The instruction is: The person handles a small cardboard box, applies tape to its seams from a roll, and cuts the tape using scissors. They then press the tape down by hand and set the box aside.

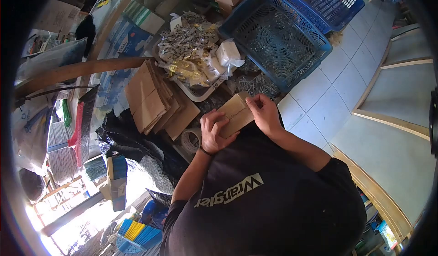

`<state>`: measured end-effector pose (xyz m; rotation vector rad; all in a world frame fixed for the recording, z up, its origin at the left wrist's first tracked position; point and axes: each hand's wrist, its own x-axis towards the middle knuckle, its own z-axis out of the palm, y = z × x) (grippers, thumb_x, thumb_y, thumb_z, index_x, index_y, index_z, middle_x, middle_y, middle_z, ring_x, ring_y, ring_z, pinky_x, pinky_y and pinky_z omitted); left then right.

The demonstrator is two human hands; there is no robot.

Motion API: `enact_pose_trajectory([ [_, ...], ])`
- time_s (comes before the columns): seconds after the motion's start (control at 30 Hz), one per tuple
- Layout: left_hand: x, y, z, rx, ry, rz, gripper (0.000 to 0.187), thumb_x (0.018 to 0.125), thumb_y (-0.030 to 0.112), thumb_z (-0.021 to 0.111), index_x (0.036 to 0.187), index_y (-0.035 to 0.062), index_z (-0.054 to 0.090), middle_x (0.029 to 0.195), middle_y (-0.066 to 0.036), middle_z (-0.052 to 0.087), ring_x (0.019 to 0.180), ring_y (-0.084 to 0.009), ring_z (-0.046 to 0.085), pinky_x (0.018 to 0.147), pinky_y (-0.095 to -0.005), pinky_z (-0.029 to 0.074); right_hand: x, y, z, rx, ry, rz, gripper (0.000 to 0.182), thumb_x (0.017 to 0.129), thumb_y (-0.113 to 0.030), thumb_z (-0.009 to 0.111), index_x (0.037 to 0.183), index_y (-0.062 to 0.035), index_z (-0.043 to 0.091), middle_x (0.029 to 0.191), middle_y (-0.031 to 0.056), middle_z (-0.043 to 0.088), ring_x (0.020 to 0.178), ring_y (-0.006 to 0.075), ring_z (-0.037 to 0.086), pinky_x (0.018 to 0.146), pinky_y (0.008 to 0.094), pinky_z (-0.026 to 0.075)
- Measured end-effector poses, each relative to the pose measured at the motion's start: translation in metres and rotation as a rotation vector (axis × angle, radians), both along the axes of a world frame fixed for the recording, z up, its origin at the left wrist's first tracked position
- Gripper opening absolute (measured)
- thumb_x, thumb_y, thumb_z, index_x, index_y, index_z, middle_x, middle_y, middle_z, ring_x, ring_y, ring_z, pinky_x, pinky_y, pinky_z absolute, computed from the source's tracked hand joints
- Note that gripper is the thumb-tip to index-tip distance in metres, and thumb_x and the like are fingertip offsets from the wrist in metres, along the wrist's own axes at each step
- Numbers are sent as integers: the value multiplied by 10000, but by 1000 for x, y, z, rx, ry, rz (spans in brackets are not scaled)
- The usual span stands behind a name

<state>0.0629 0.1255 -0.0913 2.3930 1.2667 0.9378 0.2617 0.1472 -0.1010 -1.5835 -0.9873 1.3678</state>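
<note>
A small brown cardboard box (238,117) is between my two hands, close to the front of my dark shirt. My left hand (213,131) grips its near left end, fingers over the top. At the far right end, my right hand (265,113) pinches the edge between thumb and fingers. Left of the box lies a stack of flat cardboard pieces (145,96). A roll of tape (190,140) rests beside my left hand. Beyond the box, a white tray (200,94) bears a heap of small bagged metal parts (189,46) and a white wrapped packet (228,53).
A blue plastic basket (315,50) stands at the far right, with another blue basket (337,5) behind it. Long metal screws or nails (260,85) lie near the first basket. Black plastic sheeting (123,130) is bunched at left. White floor tiles (335,78) show on the right.
</note>
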Motion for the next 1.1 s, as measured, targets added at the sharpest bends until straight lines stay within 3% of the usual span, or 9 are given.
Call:
enact_pose_trajectory([
  [0.17,-2,-2,-5,-17,-22,3,587,521,207,876,1016,108,577,1160,-102,525,1099,-365,494,928,-484,433,2,1,2,29,-112,-20,216,904,-225,652,855,-32,568,688,-12,548,623,50,470,566,233,391],
  [0.27,-2,-3,-6,-16,0,6,593,524,204,873,1021,107,566,1152,-108,529,1089,-357,500,919,-482,430,9,2,-15,13,-107,33,210,894,-220,661,871,-32,571,689,-3,557,622,63,488,566,241,404],
  [0.37,-1,-1,-4,1,10,7,609,524,204,871,1030,105,548,1140,-121,535,1068,-343,512,902,-481,428,11,5,-25,-21,67,4,203,888,-213,666,897,-36,568,716,1,562,644,69,497,579,236,407],
  [0.57,-1,-2,-4,-18,-7,7,587,535,198,874,1023,104,563,1164,-105,523,1099,-357,495,925,-475,421,15,8,-36,33,14,89,192,906,-216,644,928,-44,562,766,-11,551,691,64,492,607,226,406],
  [0.67,-1,-1,-3,-23,-4,16,586,535,196,874,1021,103,561,1162,-107,523,1097,-356,496,925,-473,420,10,7,-33,58,41,108,267,888,-272,658,934,-27,564,752,46,573,679,129,534,638,292,446],
  [0.77,-1,-3,-3,-36,-5,23,598,535,201,875,1031,103,555,1159,-115,525,1088,-349,501,917,-468,418,14,11,-33,90,16,122,226,891,-233,649,939,-28,566,759,37,575,687,126,538,637,288,446],
  [0.97,-1,-2,-3,-40,-39,45,593,542,199,869,1034,106,552,1150,-100,523,1084,-340,502,924,-464,412,7,10,-10,256,70,210,189,867,-171,667,950,-34,566,788,33,569,688,122,532,635,284,447],
  [1.1,1,-3,0,-29,-44,60,587,548,204,864,1035,104,552,1146,-100,524,1079,-331,506,920,-462,405,6,14,-7,497,-128,247,269,808,-164,715,963,-25,545,792,42,541,680,136,520,628,282,445],
])
